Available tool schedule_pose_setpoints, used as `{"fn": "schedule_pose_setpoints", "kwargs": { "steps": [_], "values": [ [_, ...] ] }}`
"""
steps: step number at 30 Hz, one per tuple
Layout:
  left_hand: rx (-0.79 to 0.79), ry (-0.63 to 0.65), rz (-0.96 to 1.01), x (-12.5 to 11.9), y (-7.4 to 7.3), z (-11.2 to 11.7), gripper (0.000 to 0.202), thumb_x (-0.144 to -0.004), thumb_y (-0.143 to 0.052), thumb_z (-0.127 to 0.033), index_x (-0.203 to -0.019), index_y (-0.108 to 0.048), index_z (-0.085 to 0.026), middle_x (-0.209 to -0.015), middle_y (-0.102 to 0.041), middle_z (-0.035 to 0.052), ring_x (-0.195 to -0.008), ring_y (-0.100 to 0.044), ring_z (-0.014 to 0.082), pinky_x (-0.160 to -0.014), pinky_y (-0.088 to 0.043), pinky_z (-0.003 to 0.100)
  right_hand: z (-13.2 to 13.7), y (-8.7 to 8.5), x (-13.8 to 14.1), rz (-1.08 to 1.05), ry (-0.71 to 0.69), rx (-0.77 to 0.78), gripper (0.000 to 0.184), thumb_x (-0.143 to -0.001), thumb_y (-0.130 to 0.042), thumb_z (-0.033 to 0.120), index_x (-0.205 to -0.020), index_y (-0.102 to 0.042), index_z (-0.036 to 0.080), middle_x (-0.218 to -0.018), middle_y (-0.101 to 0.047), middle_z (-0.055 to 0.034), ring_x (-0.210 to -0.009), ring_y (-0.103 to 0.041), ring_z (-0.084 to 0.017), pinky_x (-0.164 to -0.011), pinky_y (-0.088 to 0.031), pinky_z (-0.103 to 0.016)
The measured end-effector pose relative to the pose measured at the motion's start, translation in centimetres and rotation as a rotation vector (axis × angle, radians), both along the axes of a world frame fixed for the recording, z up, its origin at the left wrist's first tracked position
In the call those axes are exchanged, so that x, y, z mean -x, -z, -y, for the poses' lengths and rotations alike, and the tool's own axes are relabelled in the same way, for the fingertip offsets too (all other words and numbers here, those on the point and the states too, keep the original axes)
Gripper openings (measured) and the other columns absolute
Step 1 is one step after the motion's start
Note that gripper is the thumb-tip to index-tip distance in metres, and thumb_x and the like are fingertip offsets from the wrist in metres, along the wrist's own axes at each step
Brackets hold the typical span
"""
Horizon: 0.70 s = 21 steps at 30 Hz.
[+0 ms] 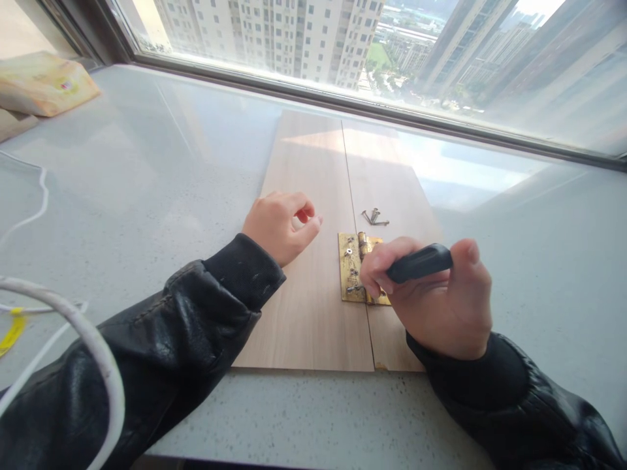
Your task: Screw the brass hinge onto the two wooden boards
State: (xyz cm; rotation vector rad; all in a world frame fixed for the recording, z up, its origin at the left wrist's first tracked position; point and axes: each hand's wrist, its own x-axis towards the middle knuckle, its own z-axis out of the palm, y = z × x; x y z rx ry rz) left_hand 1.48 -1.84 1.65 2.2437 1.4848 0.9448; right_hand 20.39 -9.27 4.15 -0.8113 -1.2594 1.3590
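Note:
Two wooden boards (313, 307) lie side by side on a grey stone sill. A brass hinge (349, 271) spans the seam between them, with screws set in its left leaf. My right hand (438, 297) is closed around a black screwdriver handle (420, 262), its tip hidden by my fingers at the hinge. My left hand (280, 225) rests on the left board with fingers curled loosely; nothing shows in it. A few loose screws (375, 217) lie on the right board just beyond the hinge.
A window frame (343, 104) runs along the far edge of the sill (147, 170). A tan padded package (44, 81) sits at the far left. White cables (73, 326) and a yellow tie (12, 329) lie at the near left.

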Motion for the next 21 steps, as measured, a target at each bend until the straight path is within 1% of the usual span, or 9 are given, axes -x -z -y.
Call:
{"fn": "schedule_pose_setpoints", "kwargs": {
  "steps": [4,6,8,10,12,14,16,19,21],
  "values": [
    [-0.008,0.013,0.002,0.02,-0.02,0.12,0.022,-0.081,-0.054,-0.035,-0.074,-0.066,-0.017,-0.075,-0.070,0.0044,-0.074,-0.060,0.0204,-0.073,-0.044,0.037,0.19,0.12,-0.15,0.036,-0.027,-0.066,0.056,-0.089,-0.040,0.065,-0.086,-0.072,0.019,-0.058,-0.054,-0.0011,-0.055,-0.051,-0.015,-0.054,-0.040,-0.031],
    [-0.015,0.018,0.008,0.03,-0.06,0.18,0.021,-0.081,-0.054,-0.034,-0.074,-0.066,-0.017,-0.074,-0.070,0.0044,-0.073,-0.060,0.0197,-0.072,-0.044,0.036,0.32,0.20,-0.21,0.065,0.001,-0.162,0.047,-0.094,-0.041,0.056,-0.099,-0.071,0.020,-0.068,-0.063,-0.0030,-0.060,-0.057,-0.016,-0.056,-0.044,-0.033],
    [-0.020,0.023,0.017,0.03,-0.08,0.21,0.021,-0.081,-0.055,-0.034,-0.074,-0.066,-0.018,-0.074,-0.069,0.0041,-0.072,-0.060,0.0191,-0.071,-0.045,0.036,0.36,0.31,-0.16,0.082,0.073,-0.301,0.033,-0.097,-0.044,0.042,-0.111,-0.067,0.022,-0.083,-0.070,-0.0048,-0.067,-0.063,-0.018,-0.061,-0.050,-0.037],
    [-0.023,0.029,0.028,0.03,-0.06,0.22,0.019,-0.080,-0.055,-0.033,-0.076,-0.066,-0.018,-0.073,-0.069,0.0036,-0.072,-0.061,0.0189,-0.070,-0.045,0.035,0.27,0.41,0.02,0.086,0.138,-0.432,0.026,-0.097,-0.048,0.031,-0.111,-0.068,0.023,-0.087,-0.071,-0.0045,-0.069,-0.066,-0.019,-0.061,-0.053,-0.039],
    [-0.029,0.036,0.039,0.04,-0.01,0.22,0.018,-0.080,-0.056,-0.033,-0.077,-0.066,-0.018,-0.073,-0.069,0.0032,-0.071,-0.061,0.0186,-0.070,-0.045,0.035,0.15,0.46,0.27,0.096,0.211,-0.509,0.023,-0.096,-0.050,0.030,-0.103,-0.070,0.022,-0.080,-0.070,-0.0031,-0.066,-0.065,-0.019,-0.057,-0.053,-0.037],
    [-0.033,0.036,0.046,0.05,0.03,0.23,0.017,-0.080,-0.057,-0.032,-0.078,-0.066,-0.018,-0.073,-0.070,0.0029,-0.070,-0.061,0.0181,-0.069,-0.045,0.035,0.14,0.43,0.46,0.126,0.277,-0.517,0.027,-0.096,-0.049,0.036,-0.098,-0.072,0.021,-0.076,-0.068,-0.0032,-0.067,-0.065,-0.019,-0.059,-0.053,-0.037],
    [-0.028,0.033,0.048,0.06,0.04,0.25,0.017,-0.080,-0.057,-0.033,-0.077,-0.066,-0.019,-0.073,-0.070,0.0028,-0.070,-0.061,0.0180,-0.068,-0.044,0.034,0.31,0.38,0.55,0.176,0.283,-0.479,0.030,-0.095,-0.048,0.038,-0.101,-0.072,0.021,-0.081,-0.071,-0.0046,-0.075,-0.067,-0.020,-0.066,-0.055,-0.040],
    [-0.019,0.037,0.047,0.08,0.01,0.32,0.018,-0.080,-0.056,-0.033,-0.076,-0.066,-0.019,-0.073,-0.070,0.0033,-0.070,-0.061,0.0180,-0.068,-0.044,0.035,0.74,0.41,0.61,0.243,0.344,-0.471,0.027,-0.092,-0.051,0.030,-0.107,-0.072,0.022,-0.091,-0.074,-0.0046,-0.084,-0.068,-0.023,-0.075,-0.057,-0.044],
    [-0.015,0.039,0.047,0.10,-0.02,0.37,0.018,-0.080,-0.056,-0.033,-0.076,-0.065,-0.019,-0.073,-0.070,0.0034,-0.069,-0.060,0.0175,-0.067,-0.043,0.034,0.92,0.51,0.63,0.286,0.436,-0.566,0.023,-0.090,-0.056,0.026,-0.107,-0.071,0.023,-0.092,-0.074,-0.0043,-0.085,-0.069,-0.022,-0.076,-0.057,-0.044]
  ]
}}
